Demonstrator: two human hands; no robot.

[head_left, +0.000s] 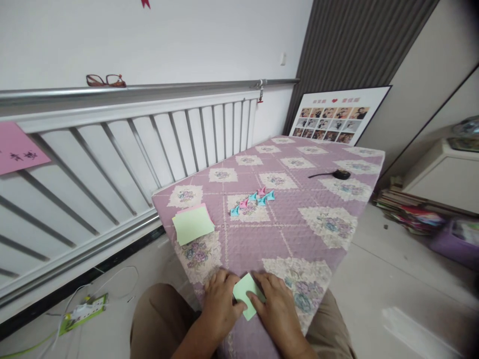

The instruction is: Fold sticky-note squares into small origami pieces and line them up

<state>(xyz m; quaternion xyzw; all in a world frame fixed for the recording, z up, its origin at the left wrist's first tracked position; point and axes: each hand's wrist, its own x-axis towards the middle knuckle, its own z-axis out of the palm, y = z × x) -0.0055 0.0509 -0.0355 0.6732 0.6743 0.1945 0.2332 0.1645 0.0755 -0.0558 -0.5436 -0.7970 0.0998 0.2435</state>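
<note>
A small light green paper (pixel 247 288) lies at the table's near edge, turned so a corner points away from me. My left hand (pixel 220 303) grips its left side, the thumb near the lower corner. From the other side my right hand (pixel 277 306) holds it, with the thumb pressed on top and the fingers along the upper right edge. Farther up the table sit several small folded paper pieces, among them a blue folded piece (pixel 235 211) and a pink folded piece (pixel 261 191). Left of them rests a stack of paper sheets (pixel 193 225), light green on top with pink beneath.
A purple flowered cloth (pixel 258 239) covers the table. Toward its right side lies a round black object (pixel 341 174) with a thin strap. A white radiator (pixel 194 134) runs along the left wall, and a power strip (pixel 84 315) with cables is on the floor.
</note>
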